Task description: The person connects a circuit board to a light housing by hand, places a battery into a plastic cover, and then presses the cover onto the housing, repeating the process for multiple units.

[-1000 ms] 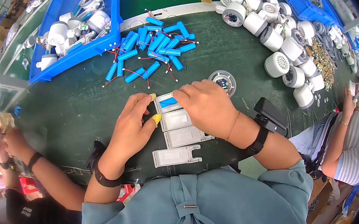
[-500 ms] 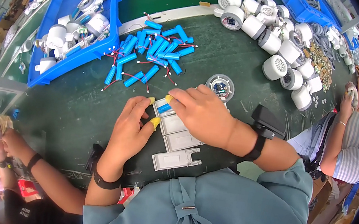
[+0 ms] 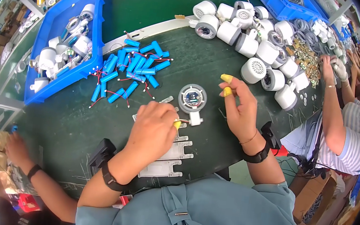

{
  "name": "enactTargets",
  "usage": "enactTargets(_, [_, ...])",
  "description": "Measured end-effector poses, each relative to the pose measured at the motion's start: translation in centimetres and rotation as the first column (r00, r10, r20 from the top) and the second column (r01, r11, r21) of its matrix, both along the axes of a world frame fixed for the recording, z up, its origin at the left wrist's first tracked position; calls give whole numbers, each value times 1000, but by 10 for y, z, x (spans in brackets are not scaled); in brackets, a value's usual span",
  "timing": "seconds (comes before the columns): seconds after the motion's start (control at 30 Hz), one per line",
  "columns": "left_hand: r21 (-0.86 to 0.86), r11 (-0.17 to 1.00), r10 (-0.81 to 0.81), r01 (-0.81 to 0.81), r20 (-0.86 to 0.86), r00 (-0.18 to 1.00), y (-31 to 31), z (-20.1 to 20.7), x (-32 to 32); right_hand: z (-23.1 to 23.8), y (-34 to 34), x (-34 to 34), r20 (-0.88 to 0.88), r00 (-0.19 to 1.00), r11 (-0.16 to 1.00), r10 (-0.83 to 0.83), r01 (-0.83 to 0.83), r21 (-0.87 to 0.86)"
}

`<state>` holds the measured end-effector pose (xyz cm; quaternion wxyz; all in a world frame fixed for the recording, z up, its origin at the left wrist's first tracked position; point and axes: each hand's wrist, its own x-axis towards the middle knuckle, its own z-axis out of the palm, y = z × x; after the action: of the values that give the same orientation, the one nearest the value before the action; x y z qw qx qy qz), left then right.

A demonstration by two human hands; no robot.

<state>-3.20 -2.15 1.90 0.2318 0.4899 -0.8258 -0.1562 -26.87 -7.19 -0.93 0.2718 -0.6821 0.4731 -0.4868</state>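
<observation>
My left hand (image 3: 152,129) bends over the upper end of a row of white plastic casings (image 3: 159,169), its fingers closed. Thin wires (image 3: 182,121) emerge at its yellow-covered thumb and run toward a round white-and-grey device (image 3: 192,97). That device lies face up, with a blue circuit board showing inside its ring and a short neck pointing toward me. The left fingers hide most of the top casing. To the right of the device, my right hand (image 3: 242,109) is raised and holds nothing. Its thumb and forefinger, both with yellow finger covers, are apart.
Blue cylindrical batteries (image 3: 138,64) with red leads lie heaped beyond my left hand. A blue crate (image 3: 37,59) of white parts stands at left. White cylindrical housings (image 3: 254,71) and small circuit boards (image 3: 305,56) spread far right. Co-workers' arms (image 3: 336,119) show on both sides.
My right hand has left the casing and moved right, its fingers parting. My left hand has come over the top casing, covering where the blue battery showed. The view has shifted somewhat.
</observation>
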Motion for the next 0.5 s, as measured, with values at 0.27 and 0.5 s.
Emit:
enactTargets(0.27, [383, 918, 314, -99, -554, 771, 23, 77, 73, -8, -2, -8, 32, 993, 991, 112, -114, 65])
enactTargets(0.5, [183, 575, 803, -797, 60, 593, 109, 92, 246, -5, -9, -3, 91, 985, 965, 144, -160, 207])
